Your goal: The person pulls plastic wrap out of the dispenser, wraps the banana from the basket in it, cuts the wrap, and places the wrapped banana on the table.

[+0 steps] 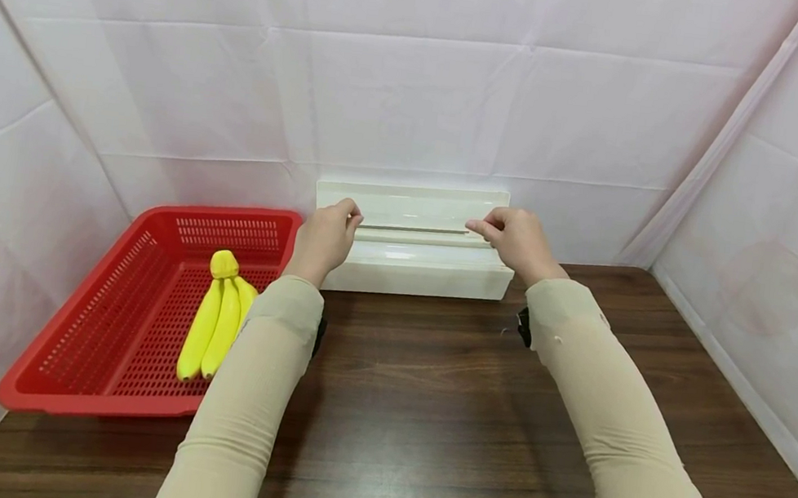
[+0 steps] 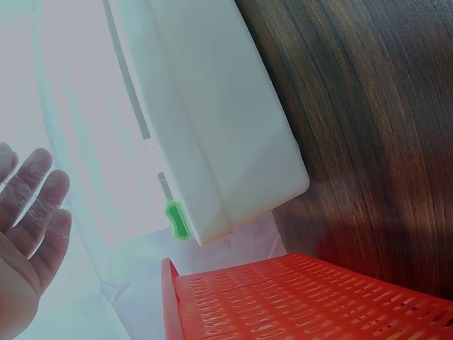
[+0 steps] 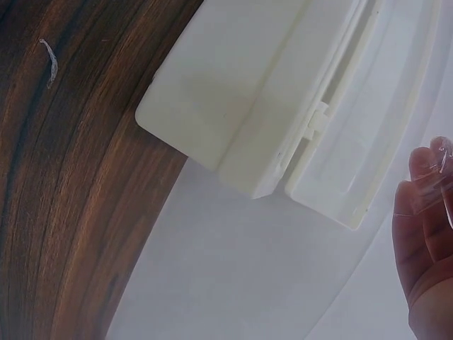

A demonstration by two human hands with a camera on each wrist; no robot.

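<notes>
Pinching clear cling film point(image 3: 423, 203) between them, left hand point(image 1: 326, 238) and right hand point(image 1: 520, 242) hover over an open white film dispenser point(image 1: 417, 281) at the wood-grain tabletop's point(image 1: 401, 422) 12 o'clock; toward 9, a red basket point(image 1: 67, 402) holds yellow bananas point(image 1: 222, 327).

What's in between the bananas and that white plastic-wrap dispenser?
In the head view, the red basket's right side and the left hand with its beige sleeve come between the bananas and the white plastic-wrap dispenser.
</notes>
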